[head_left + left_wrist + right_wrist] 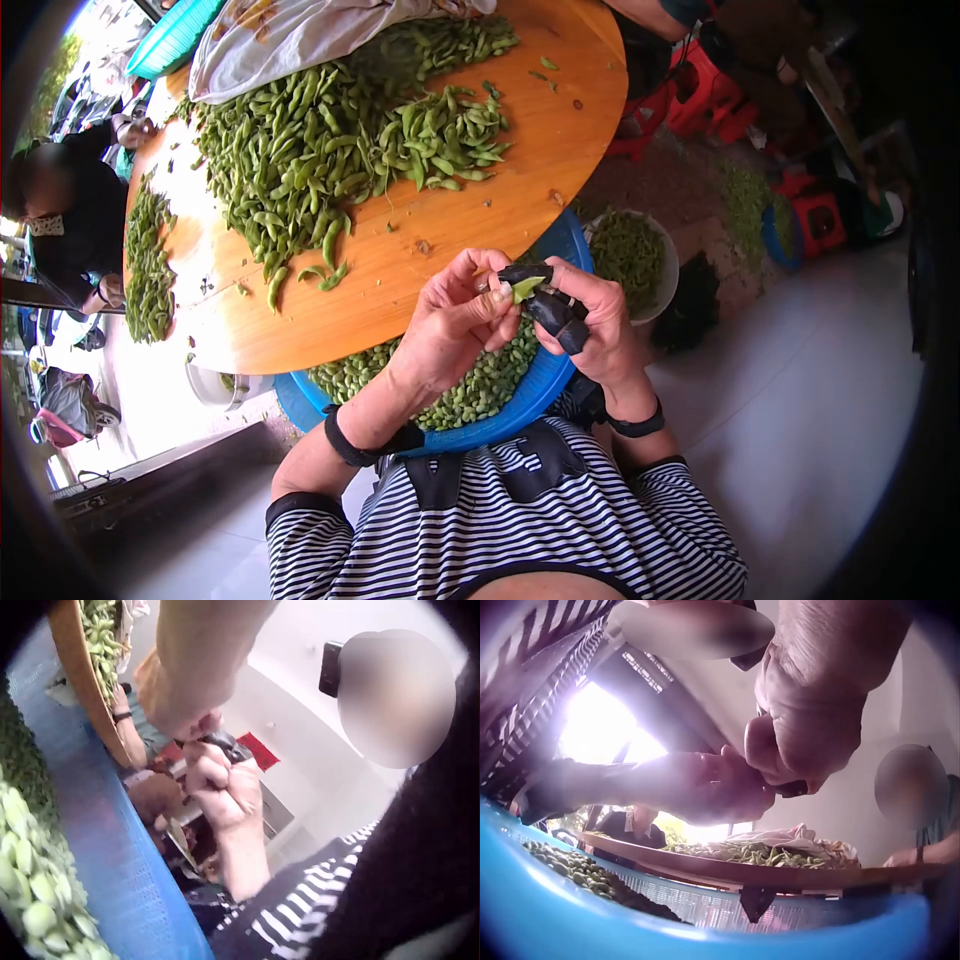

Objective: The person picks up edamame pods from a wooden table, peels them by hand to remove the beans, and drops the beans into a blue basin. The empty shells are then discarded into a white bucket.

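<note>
In the head view, both hands meet over the blue basket [572, 250], which holds many shelled green beans [480, 385]. My left hand [440, 325] pinches a green soybean pod [526, 288] between thumb and fingertips. My right hand [605, 325] grips the same pod from the other side. Black coverings [555, 318] wrap its thumb and finger. In the left wrist view, the right hand [229, 787] shows curled fingers, and the pod is hidden. The right wrist view shows the left hand [720, 787] against the right hand [810, 727], close above the basket.
A round wooden table [420, 265] bears a heap of soybean pods [300, 150] and a white cloth [300, 45]. A white tub [660, 290] of green pods stands on the floor at right. Red stools [705, 95] stand beyond. Another person [70, 210] sits at left.
</note>
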Demonstrator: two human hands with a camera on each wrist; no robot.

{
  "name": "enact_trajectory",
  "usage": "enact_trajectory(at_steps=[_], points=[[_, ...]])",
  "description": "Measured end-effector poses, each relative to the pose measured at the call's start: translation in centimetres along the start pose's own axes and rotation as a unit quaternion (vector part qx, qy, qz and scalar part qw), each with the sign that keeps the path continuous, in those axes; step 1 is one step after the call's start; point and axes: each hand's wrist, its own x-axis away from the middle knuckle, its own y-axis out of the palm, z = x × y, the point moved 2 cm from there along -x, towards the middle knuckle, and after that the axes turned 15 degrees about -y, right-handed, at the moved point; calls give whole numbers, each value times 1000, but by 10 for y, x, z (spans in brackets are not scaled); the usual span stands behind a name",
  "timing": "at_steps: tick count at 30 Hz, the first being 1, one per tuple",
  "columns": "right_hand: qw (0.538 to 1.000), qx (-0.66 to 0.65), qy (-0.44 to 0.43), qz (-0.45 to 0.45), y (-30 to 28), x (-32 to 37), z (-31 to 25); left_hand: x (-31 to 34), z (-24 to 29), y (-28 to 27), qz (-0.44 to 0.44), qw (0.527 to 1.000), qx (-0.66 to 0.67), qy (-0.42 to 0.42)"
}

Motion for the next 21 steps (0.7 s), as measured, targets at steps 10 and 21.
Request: enact_trajectory(at_steps=[10,21], points=[[917,371,-145,-35,15,1,-8,11,2,1,157,652,-678,300],[842,516,-151,43,-15,4,-19,16,25,10,60,830,-552,54]])
